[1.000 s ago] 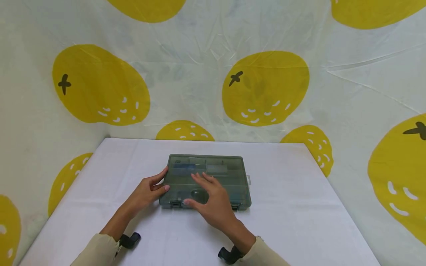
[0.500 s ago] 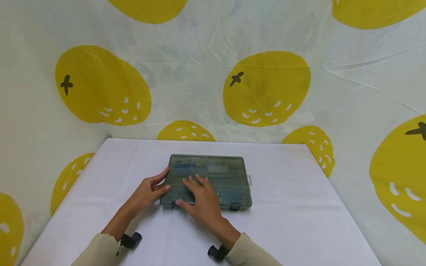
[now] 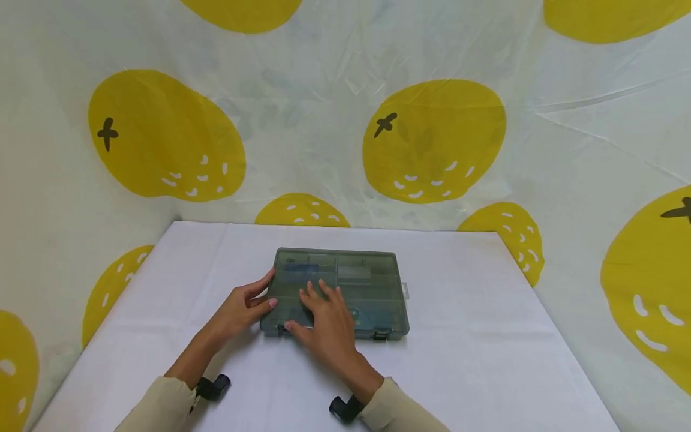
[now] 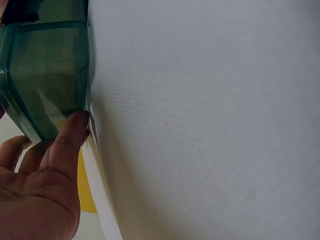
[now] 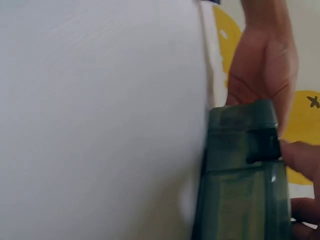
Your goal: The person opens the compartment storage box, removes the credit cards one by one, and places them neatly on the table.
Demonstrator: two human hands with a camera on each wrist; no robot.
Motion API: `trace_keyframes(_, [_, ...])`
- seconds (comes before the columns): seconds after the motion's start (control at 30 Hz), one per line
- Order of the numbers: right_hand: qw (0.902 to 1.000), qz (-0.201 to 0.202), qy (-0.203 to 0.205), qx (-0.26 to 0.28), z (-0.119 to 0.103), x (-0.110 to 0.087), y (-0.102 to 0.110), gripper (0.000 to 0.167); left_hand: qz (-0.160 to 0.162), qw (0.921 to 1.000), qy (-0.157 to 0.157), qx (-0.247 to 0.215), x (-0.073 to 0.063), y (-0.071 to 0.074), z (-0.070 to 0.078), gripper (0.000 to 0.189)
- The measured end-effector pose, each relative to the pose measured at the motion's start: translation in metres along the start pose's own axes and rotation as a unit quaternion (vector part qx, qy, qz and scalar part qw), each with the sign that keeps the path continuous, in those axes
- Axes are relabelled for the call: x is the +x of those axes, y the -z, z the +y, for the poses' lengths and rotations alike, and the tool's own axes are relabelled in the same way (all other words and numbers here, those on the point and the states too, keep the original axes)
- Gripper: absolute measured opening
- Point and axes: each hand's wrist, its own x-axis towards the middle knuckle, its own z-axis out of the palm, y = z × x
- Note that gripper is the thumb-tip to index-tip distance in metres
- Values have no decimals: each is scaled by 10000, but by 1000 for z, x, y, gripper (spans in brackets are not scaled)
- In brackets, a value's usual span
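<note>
A shallow, see-through green compartment storage box (image 3: 372,294) lies flat on the white table with its lid down. My left hand (image 3: 237,312) holds its left side, thumb on the lid's edge and fingers along the side wall. The left wrist view shows these fingers (image 4: 67,145) against the box wall, low by the table cloth. My right hand (image 3: 330,327) lies spread over the lid, left of the middle. Its thumb (image 5: 295,152) is right at the dark left front latch (image 5: 265,145). The right front latch (image 3: 381,334) is in plain view.
Through the lid show dividers, a blue item (image 3: 302,270) and a pale item (image 3: 353,272). A clear hanging tab (image 3: 405,291) sticks out on the right side. White cloth covers the table (image 3: 475,336); a fruit-printed curtain (image 3: 302,138) stands behind it.
My right hand has moved left across the lid, bringing its thumb from beside the left front latch onto it. The left hand and the storage box have stayed in place.
</note>
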Motion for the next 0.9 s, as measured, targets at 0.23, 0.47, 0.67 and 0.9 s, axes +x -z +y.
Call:
trace_keyframes(0.23, [9990,-319,-260,166,-5,4,7,76,42,10000,34,62,3,0,0,78])
trace_keyframes(0.47, [9979,-483,-358,245,-6,4,8,77,9,10000,77,-33,2,0,0,79])
trace_keyframes(0.67, [9986,-431,-315,49,-6,4,7,78,3,9999,129,-35,2,0,0,79])
trace_keyframes(0.9, [9971,-537,-488,238,-9,7,9,79,-34,10000,73,-3,0,1,2,79])
